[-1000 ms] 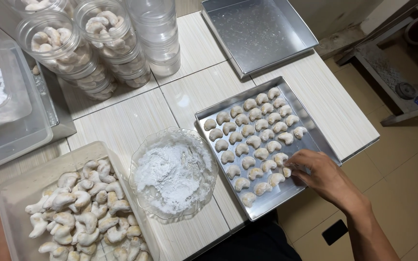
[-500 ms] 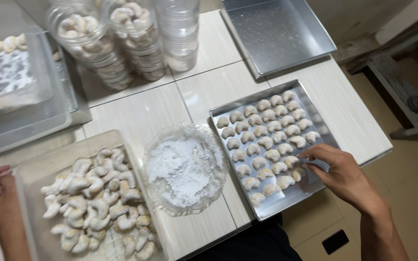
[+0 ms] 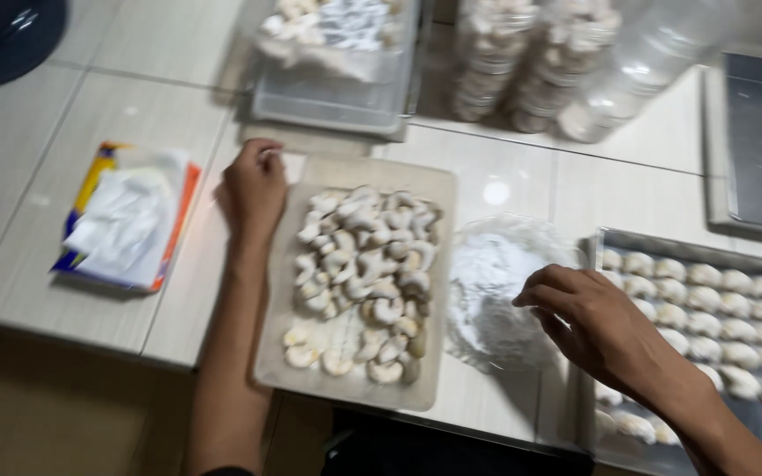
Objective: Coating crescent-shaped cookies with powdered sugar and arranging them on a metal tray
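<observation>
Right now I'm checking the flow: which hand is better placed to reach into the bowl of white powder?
The right hand: it hovers over the bowl of white powder. The left hand rests beside the tray.

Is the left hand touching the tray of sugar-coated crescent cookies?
Touching. The head view shows the left hand resting on the upper left corner of the cookie tray, fingers overlapping its rim with no gap.

Packet [image 3: 125, 216] far left, cookie tray [image 3: 438, 291] centre, powder bowl [image 3: 496, 291] right of it, metal tray [image 3: 663, 251] rightmost, jars [image 3: 522, 62] behind.
</observation>
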